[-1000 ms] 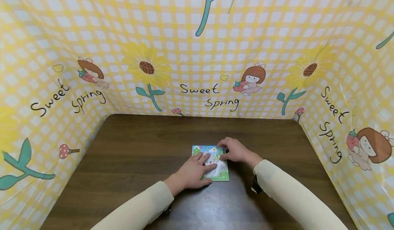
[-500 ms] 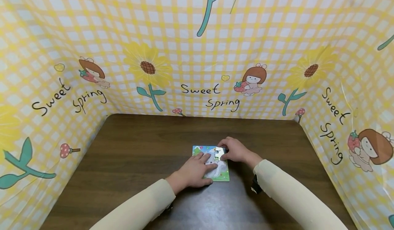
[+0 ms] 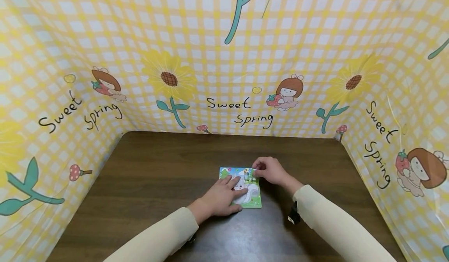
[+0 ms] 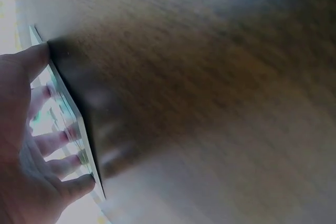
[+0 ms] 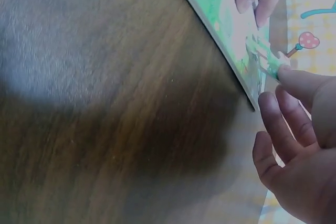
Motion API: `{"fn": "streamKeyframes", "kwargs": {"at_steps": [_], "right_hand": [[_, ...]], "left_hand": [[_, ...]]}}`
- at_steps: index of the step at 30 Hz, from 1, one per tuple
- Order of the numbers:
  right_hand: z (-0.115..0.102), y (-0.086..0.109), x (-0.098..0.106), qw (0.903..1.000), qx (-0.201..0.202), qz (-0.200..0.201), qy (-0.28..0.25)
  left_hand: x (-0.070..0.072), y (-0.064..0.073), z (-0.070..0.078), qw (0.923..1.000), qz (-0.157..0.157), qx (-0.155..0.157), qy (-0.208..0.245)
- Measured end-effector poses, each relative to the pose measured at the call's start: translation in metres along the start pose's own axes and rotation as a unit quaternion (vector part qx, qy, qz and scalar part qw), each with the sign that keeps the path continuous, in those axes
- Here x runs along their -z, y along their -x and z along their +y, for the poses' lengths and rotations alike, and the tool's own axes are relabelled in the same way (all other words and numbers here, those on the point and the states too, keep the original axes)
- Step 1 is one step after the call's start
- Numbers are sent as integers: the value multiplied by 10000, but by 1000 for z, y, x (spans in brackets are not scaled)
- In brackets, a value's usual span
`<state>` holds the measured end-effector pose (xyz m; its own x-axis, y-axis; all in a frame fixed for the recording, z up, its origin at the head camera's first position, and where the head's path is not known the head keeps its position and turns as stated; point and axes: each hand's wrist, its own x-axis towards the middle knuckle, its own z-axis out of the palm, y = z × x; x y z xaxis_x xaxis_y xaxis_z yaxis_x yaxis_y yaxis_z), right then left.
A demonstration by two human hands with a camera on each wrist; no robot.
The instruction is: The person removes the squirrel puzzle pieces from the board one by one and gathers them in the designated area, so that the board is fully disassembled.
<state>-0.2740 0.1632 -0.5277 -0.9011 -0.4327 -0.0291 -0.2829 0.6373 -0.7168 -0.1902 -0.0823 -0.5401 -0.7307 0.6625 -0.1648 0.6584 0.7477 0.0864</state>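
Note:
A square jigsaw puzzle (image 3: 255, 202), printed with a white animal on green and blue, lies flat on the table. My left hand (image 3: 218, 196) rests across its left side, fingers spread over the picture and thumb along the near edge. In the left wrist view, the fingertips of the left hand (image 4: 37, 129) touch the puzzle's surface and edge. At the puzzle's upper right corner, my right hand (image 3: 274, 170) pinches a green puzzle piece (image 5: 270, 62) between thumb and fingers. That piece is tilted up from the board, and its far side is hidden by the fingers.
The brown wooden table (image 3: 158, 160) extends around the puzzle. A yellow checked cloth (image 3: 224, 71) with printed flowers hangs as a wall along the back and both sides. Pale sleeves (image 3: 165, 231) cover both forearms.
The puzzle piece under my right fingers tilted up with a bright glare, and my right hand has shifted slightly right with it. The left hand stays in place.

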Motion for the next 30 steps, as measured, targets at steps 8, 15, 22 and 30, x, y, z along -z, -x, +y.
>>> {"fn": "streamKeyframes", "kwargs": {"at_steps": [8,15,22,30], "right_hand": [[-1,7,6,9988,-67,154,-457],[5,22,31,9989,76,237,-386],[22,45,62,9980,-271,436,-377],[45,67,85,9944,-869,422,-433]], "left_hand": [[-3,-1,-3,9999,69,-89,-9],[-1,0,-4,10000,33,-71,-53],[-4,2,-3,10000,41,19,77],[-5,5,-9,9998,17,45,179]]}}
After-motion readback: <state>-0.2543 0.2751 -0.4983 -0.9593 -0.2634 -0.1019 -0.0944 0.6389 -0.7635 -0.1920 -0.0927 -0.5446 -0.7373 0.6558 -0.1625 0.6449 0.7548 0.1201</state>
